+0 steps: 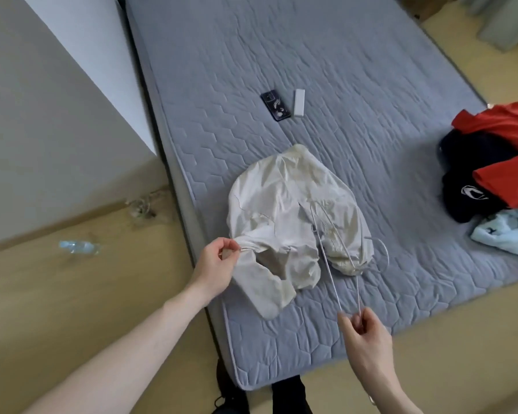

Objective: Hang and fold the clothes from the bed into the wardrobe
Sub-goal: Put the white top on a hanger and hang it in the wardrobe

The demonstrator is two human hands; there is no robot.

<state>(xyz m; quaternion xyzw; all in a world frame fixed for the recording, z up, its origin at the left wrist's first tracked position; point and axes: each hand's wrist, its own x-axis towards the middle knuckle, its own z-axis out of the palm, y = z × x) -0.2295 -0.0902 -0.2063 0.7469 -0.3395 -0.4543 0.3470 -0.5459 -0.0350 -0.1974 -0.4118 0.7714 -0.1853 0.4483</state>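
A crumpled cream-white jacket (284, 216) lies near the front edge of the grey quilted mattress (326, 70). My left hand (217, 265) pinches the jacket's left edge, at a cuff or hem. A white wire hanger (335, 258) lies across the jacket's right side, and my right hand (364, 330) grips its near end. At the right edge of the mattress sits a pile of clothes (497, 162): red, black and pale blue pieces.
A dark phone (275, 105) and a small white box (299, 103) lie on the middle of the mattress. A white wall or cabinet (57, 94) stands at left. A plastic bottle (78, 248) lies on the wooden floor.
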